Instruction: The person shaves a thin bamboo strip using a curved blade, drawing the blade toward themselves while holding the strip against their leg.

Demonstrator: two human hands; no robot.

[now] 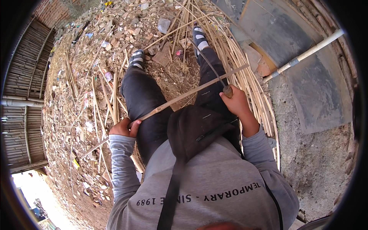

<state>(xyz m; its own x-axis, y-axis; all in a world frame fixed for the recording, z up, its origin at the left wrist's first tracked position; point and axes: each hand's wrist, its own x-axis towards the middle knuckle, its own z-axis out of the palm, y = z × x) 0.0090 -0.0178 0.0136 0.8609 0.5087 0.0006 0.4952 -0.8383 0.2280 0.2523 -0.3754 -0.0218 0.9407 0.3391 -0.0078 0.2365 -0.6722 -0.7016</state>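
A long, flat bamboo strip slants across my thighs, its far right end higher in the view. My left hand is closed around it near my left thigh, and its lower end sticks out past my wrist. My right hand grips the wooden handle of a long, narrow, slightly curved knife. The blade points away from me toward my right foot and crosses the bamboo strip; whether they touch, I cannot tell. A black bag with a strap lies on my lap between both hands.
Many split bamboo strips lie along my right leg and beyond my feet. Dark flat sheets and a pale pole are at the right. Rubble and litter cover the ground left, beside bamboo panels.
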